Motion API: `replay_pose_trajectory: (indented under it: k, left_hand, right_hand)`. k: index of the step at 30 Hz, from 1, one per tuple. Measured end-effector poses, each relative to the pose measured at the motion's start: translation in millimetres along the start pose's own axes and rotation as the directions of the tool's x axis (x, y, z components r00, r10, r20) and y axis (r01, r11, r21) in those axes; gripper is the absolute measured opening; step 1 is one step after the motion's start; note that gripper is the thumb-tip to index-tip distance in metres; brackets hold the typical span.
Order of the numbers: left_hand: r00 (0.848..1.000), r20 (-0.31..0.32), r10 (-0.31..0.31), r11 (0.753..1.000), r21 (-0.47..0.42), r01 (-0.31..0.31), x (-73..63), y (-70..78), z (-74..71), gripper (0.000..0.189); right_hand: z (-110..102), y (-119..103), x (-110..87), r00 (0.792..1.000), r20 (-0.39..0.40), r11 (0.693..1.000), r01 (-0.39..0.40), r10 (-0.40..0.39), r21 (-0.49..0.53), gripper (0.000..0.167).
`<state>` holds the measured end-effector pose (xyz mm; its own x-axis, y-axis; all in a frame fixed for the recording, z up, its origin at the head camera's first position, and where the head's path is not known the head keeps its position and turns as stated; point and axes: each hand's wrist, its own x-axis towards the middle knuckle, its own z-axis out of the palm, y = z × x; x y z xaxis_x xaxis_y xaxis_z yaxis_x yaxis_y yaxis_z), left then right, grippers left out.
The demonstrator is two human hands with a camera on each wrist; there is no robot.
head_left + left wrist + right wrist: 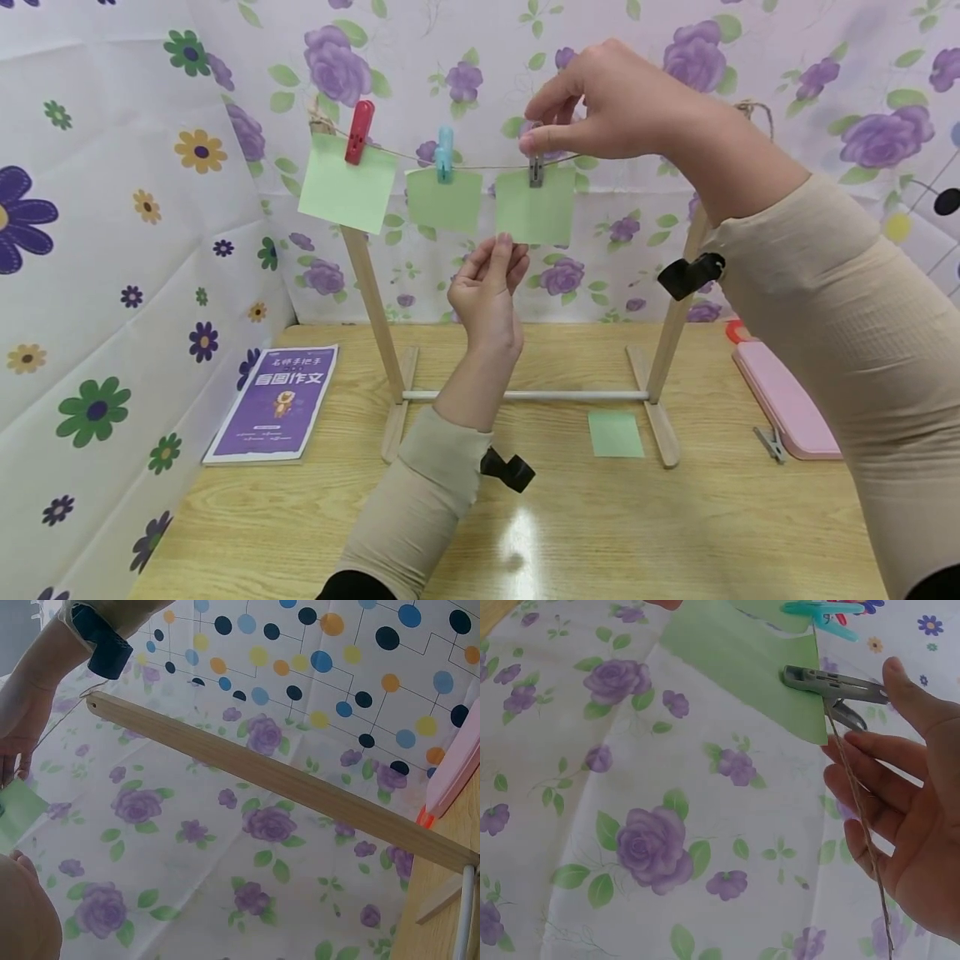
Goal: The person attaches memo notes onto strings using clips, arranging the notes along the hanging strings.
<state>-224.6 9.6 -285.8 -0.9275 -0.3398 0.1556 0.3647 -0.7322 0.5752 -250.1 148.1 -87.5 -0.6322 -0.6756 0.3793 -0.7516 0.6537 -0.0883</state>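
A grey clothespin sits over the string and the top edge of a square green paper. My right hand has its thumb and fingertips at the clothespin's handles; the right wrist view shows the thumb by one handle of the clothespin and a finger by the other. Below, my left hand pinches the paper's bottom edge, thumb in front. Further left on the string, a blue clothespin holds one green paper and a red clothespin another green paper.
A wooden frame with a white crossbar carries the string. On the table lie a purple book at left, a green paper near the frame's right foot, and a loose grey clothespin beside a pink case.
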Motion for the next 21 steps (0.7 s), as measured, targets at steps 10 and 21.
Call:
replay_pose_trajectory:
  k: [10,21]
  left_hand:
    - [0.999,0.034,-0.020,1.000,0.024,0.020,2.5,2.2,-4.3,0.010]
    - [0.998,0.042,-0.048,0.998,0.037,0.047,4.1,5.4,-4.0,0.010]
  right_hand:
    - [7,-7,-8.5,0.929,-0.367,0.997,0.067,-0.047,0.043,0.041]
    - [13,-12,-33.2,0.761,-0.603,0.960,0.277,-0.239,-0.030,0.028]
